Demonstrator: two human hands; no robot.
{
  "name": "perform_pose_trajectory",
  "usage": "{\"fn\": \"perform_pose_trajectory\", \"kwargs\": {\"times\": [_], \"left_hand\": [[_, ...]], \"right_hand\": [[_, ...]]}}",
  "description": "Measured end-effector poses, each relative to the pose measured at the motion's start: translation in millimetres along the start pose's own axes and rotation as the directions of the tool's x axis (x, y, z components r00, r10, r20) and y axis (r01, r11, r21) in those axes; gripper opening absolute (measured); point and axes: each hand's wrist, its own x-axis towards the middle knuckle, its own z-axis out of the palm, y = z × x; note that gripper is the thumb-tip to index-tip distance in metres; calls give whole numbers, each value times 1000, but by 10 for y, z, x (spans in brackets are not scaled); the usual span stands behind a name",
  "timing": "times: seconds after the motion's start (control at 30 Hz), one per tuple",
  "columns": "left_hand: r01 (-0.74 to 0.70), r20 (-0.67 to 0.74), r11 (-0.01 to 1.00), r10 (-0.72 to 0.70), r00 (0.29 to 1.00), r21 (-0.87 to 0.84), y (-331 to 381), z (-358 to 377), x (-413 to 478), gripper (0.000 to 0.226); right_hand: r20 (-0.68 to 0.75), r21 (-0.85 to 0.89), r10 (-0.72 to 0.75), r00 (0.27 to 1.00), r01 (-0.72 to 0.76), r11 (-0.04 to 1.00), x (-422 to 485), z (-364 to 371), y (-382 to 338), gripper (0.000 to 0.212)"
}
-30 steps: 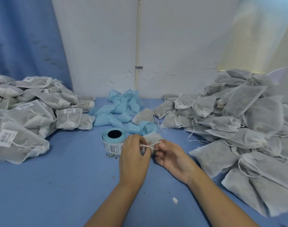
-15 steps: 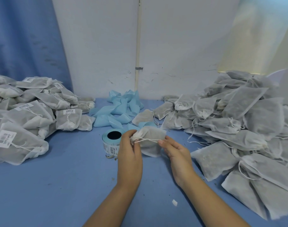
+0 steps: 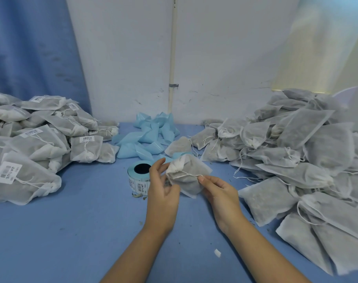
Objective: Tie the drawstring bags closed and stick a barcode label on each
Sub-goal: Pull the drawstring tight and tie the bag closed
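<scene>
- The bag [image 3: 187, 180] you're working on is held just above the desk [image 3: 72, 231], at the middle of the frame, right of the label roll [image 3: 139, 177].
- Your right hand [image 3: 220, 194] pinches the string [image 3: 189, 175] under the thumb at the bag's right edge, with the other fingers curled beneath the bag.
- Your left hand [image 3: 162, 193] has its fingers loosely spread. The index fingertip is at the gathered neck, and I see nothing gripped in it.
- The neck already looks cinched, so the step in hand is probably finishing the knot; I can't see a label on this bag.
- Expect the bag to be light and floppy. The thin fabric is soft and its loose filling will likely shift, so it won't hold a shape.
- Take hold at the bunched neck, where the cloth is thickest, and keep the string taut with the other hand.
- The string is thin and may slip, so pinch it close to the neck rather than at the tip.
- For the label, flatten a broad side of the bag first, since a sticker on puckered cloth will likely lift.
- Labelled bags [image 3: 31, 139] are heaped at the left of the frame, and unlabelled ones [image 3: 296, 152] at the right.
- Blue backing strips [image 3: 151, 135] lie at the back centre.
</scene>
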Motion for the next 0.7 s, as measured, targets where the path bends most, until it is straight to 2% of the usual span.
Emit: {"fn": "perform_pose_trajectory", "kwargs": {"times": [0.07, 0.17, 0.3, 0.37, 0.57, 0.63, 0.7], "left_hand": [[45, 72, 999, -46, 996, 28, -20, 9, -2, 65], [67, 86, 991, -77, 993, 111, -24, 39, -1, 75], [80, 32, 984, -86, 996, 162, -16, 30, 23, 64], [97, -16, 985, -95, 995, 146, -13, 22, 45, 55], [192, -148, 981, -184, 972, 39, -11, 3, 101, 25], [271, -165, 959, -281, 945, -82, -15, 14, 119, 20], [354, -158, 894, -405, 900, -277, 8, 31, 150, 18]], "right_hand": [[3, 22, -10, 1000, 10, 1000, -8, 7, 5, 18], [28, 57, -6, 1000, 4, 998, -28, 21, 1, 19], [22, -5, -21, 1000, 21, 1000, -59, 52, 11, 5], [32, -52, -24, 999, 26, 998, -75, 68, 17, 6], [113, -169, -113, 987, 131, 977, -112, 98, 29, 12], [154, -217, -165, 974, 196, 956, -117, 100, 49, 13], [180, -285, -215, 960, 260, 923, -118, 113, 70, 13]]}}
